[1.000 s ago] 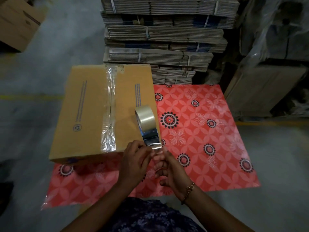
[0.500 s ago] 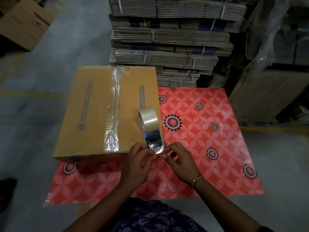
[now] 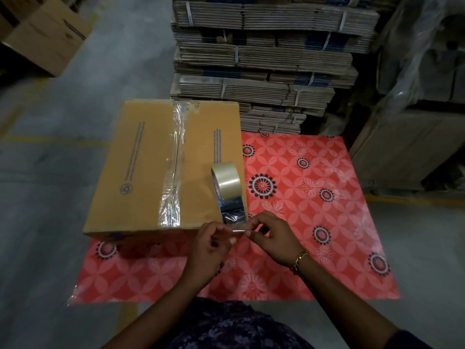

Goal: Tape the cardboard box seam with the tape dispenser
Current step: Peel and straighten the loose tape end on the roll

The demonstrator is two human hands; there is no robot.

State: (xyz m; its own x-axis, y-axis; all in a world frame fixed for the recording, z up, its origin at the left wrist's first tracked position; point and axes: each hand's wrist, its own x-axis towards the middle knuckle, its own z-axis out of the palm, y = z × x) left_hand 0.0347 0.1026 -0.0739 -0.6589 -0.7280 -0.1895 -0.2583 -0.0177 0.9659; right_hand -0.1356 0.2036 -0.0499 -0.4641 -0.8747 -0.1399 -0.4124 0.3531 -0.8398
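A brown cardboard box (image 3: 141,172) lies on a red patterned mat, with wrinkled clear tape (image 3: 173,172) running along its centre seam. A roll of clear tape (image 3: 225,176) stands on edge on the box's near right corner. A strip pulled from the roll (image 3: 232,214) stretches toward me. My left hand (image 3: 210,250) and my right hand (image 3: 271,238) both pinch the free end of that strip just off the box's near right corner. A gold bracelet sits on my right wrist.
The red floral mat (image 3: 314,210) covers the floor to the right of the box. A tall stack of bundled flat cartons (image 3: 264,59) stands right behind the box. Another brown box (image 3: 50,39) sits far left, and wrapped goods (image 3: 415,96) stand at the right.
My hands have spread apart on the tape end, the right one moving right. The strip between them is now stretched flat. The roll has stayed on the box.
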